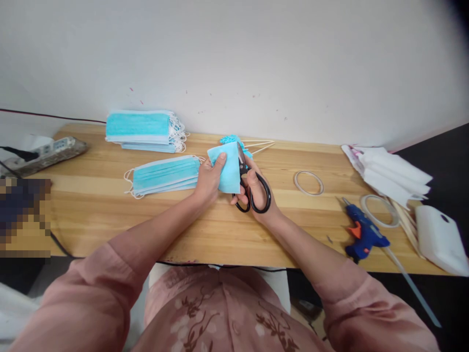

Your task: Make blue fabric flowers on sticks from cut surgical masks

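My left hand [211,177] pinches a piece of light blue fabric [230,171], thumb on its face and fingers behind. My right hand [261,193] grips black-handled scissors [261,196], their blades along the fabric's right edge. Whether the blades are parted is hard to make out. Behind the fabric lie blue ruffled pieces [230,140] with thin wooden sticks [264,143], partly hidden. Left of my left hand rest a few pleated blue face masks [164,177] with white ear loops.
A taller stack of face masks [138,125] stands by the wall. A power strip [54,149] lies far left. To the right are a tape roll [296,182], a blue glue gun [362,234], another tape roll [394,217], white sheets [394,168] and a white container [437,239].
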